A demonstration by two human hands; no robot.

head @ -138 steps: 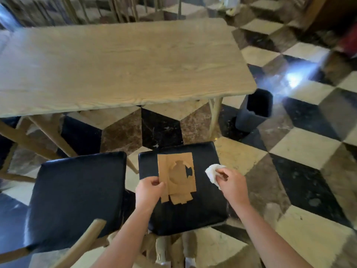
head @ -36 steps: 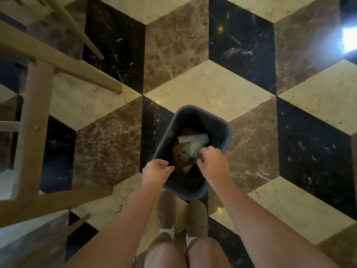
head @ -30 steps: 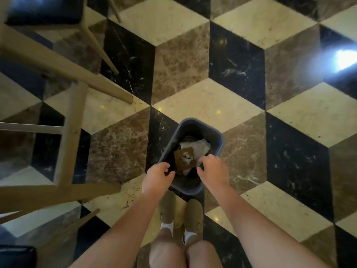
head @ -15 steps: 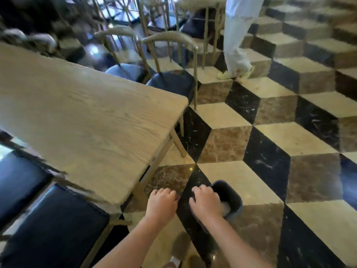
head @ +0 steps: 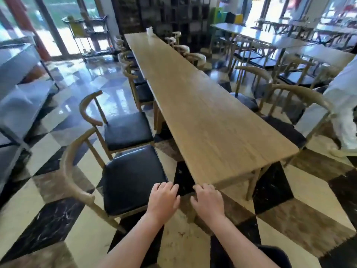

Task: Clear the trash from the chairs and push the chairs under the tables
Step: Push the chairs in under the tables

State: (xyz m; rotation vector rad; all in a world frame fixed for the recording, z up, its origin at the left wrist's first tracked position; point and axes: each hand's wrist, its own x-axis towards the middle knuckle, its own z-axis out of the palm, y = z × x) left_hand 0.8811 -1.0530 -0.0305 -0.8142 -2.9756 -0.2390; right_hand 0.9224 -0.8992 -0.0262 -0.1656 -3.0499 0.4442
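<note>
A long wooden table (head: 208, 113) runs away from me. Two wooden chairs with black seats stand pulled out on its left: the near chair (head: 131, 178) and the one behind it (head: 125, 130). Both seats are bare, with no trash on them. My left hand (head: 164, 198) hovers over the floor by the near chair's front corner, fingers loosely curled and holding nothing. My right hand (head: 207, 201) hangs just below the table's near end, also holding nothing. The dark trash bin (head: 270, 254) shows only as a rim at the bottom right, behind my right forearm.
More chairs line both sides of the table, two on the right (head: 289, 113) pulled out. A person in white (head: 345, 105) stands at the right edge. Other tables (head: 270, 37) fill the back right. A grey counter (head: 17, 78) runs along the left.
I dropped the cardboard and tissue into the bin, then let go and raised my head. Both hands left the bin and now hang free near the table's end.
</note>
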